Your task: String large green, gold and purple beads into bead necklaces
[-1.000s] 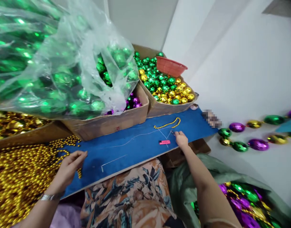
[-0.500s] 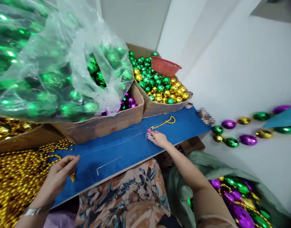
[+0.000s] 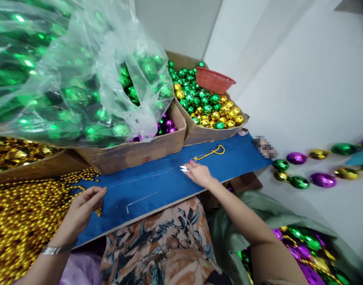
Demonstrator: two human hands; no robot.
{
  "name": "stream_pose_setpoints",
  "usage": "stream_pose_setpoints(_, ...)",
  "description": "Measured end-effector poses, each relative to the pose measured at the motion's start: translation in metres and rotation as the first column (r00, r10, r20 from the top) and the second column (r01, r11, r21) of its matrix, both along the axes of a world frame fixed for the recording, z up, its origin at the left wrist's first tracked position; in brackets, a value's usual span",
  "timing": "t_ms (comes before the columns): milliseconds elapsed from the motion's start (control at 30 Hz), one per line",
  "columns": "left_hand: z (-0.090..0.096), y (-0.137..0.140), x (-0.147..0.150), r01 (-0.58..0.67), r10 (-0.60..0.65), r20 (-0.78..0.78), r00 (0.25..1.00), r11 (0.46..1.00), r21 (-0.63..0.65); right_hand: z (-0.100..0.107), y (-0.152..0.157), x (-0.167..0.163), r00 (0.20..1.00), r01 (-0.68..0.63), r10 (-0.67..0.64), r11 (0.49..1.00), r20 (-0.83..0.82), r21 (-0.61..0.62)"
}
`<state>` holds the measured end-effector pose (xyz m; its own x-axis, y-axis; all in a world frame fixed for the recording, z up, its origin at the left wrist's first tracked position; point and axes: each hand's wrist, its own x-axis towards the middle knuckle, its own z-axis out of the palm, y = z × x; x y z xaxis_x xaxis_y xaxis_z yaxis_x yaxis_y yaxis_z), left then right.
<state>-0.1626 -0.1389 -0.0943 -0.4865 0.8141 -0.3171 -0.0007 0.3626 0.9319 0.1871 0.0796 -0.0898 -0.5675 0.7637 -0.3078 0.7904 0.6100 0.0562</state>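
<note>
My left hand (image 3: 88,204) is closed, thumb and fingertips pinched on one end of a thin pale thread (image 3: 142,177) stretched across the blue table. At the thread's other end, my right hand (image 3: 199,174) rests low over the table with fingers drawn together. Bright silvery pointed shapes show at its fingertips, and a small pink piece (image 3: 191,161) sits by them; what the fingers grip is unclear. Just beyond it lies a short loop of gold beads (image 3: 220,149). A thin bent metal rod (image 3: 141,198) lies on the near part of the table.
Gold bead strands (image 3: 27,221) pile up at left. Cardboard boxes (image 3: 148,154) line the back, one under a plastic bag of green balls (image 3: 65,95). A red basket (image 3: 214,80) sits on green and gold balls. A green sack (image 3: 264,209) stands right; large beads (image 3: 322,180) hang beyond.
The whole view has shifted slightly, so things appear a little further right. Both hands keep nearly the same places, the thread still spanning between them. The right fingers have turned slightly.
</note>
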Motion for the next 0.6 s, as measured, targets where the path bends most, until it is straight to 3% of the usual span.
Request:
stream_pose_setpoints(100,0.001,-0.002,-0.001,-0.005,0.005,-0.018,1.0,1.0,0.015,-0.02,-0.025,-0.05,0.988,-0.137,0.133,0.989,-0.08,-0.048)
stream_pose_setpoints(200,0.0,-0.004,-0.003,-0.006,0.007,-0.038,0.999,1.0,0.029,-0.034,-0.033,-0.08,0.977,-0.186,0.179,0.981,-0.117,-0.056)
stream_pose_setpoints(367,0.006,-0.002,-0.006,0.016,-0.015,-0.099,0.995,1.0,0.016,-0.044,-0.03,-0.095,0.977,-0.179,0.169,0.982,-0.129,-0.066)
stream_pose_setpoints(433,0.013,-0.001,-0.011,0.009,-0.007,-0.193,0.981,1.0,0.01,-0.044,-0.028,-0.092,0.977,-0.172,0.16,0.982,-0.138,-0.076)
stream_pose_setpoints(500,0.016,0.003,-0.017,-0.012,0.007,-0.435,0.9,1.0,-0.01,-0.043,-0.022,-0.083,0.979,-0.151,0.138,0.985,-0.148,-0.078)
stream_pose_setpoints(600,0.006,0.013,-0.022,0.02,-0.053,-0.815,0.577,0.998,-0.051,-0.039,-0.003,-0.061,0.989,-0.071,0.062,0.996,-0.138,-0.06)
